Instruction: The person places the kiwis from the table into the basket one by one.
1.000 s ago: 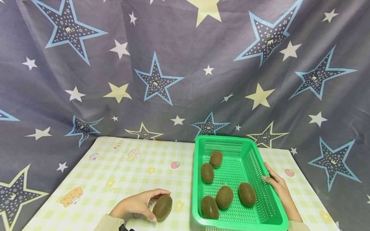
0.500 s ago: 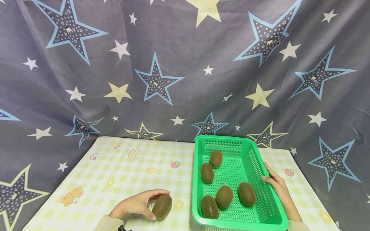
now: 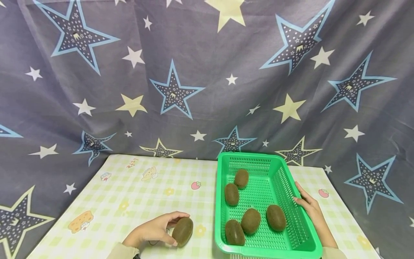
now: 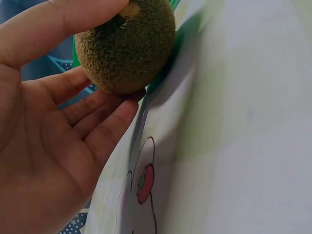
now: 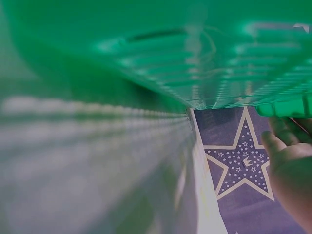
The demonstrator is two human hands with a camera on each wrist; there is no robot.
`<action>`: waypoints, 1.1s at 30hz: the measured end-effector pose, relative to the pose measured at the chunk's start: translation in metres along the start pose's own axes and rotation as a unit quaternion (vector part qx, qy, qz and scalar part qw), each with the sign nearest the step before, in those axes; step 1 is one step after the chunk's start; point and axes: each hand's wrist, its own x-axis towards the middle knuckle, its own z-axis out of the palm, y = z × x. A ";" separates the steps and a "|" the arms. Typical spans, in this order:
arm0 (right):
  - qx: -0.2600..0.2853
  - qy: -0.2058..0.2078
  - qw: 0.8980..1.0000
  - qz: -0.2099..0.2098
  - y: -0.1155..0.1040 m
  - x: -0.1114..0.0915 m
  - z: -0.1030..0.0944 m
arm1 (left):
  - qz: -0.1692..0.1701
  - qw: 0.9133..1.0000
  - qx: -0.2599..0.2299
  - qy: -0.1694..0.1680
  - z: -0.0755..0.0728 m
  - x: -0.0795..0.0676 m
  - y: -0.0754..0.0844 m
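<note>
My left hand pinches a brown fuzzy kiwi between the thumb and the fingers, low over the table left of the basket. In the left wrist view the thumb lies across the near end of this kiwi, with the fingertips on its other side. A green plastic basket stands on the right, several kiwis inside, among them one kiwi apart at the right. The right hand holds the basket's right rim. In the right wrist view the same hand has its fingers at the basket's edge.
A checked tablecloth with printed cartoon figures covers the table. Behind it hangs a dark curtain with stars. A thin dark cord shows by the left wrist.
</note>
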 end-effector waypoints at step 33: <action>-0.006 -0.009 1.000 0.012 0.000 -0.001 0.000 | -0.019 0.984 0.112 0.134 0.012 0.024 0.025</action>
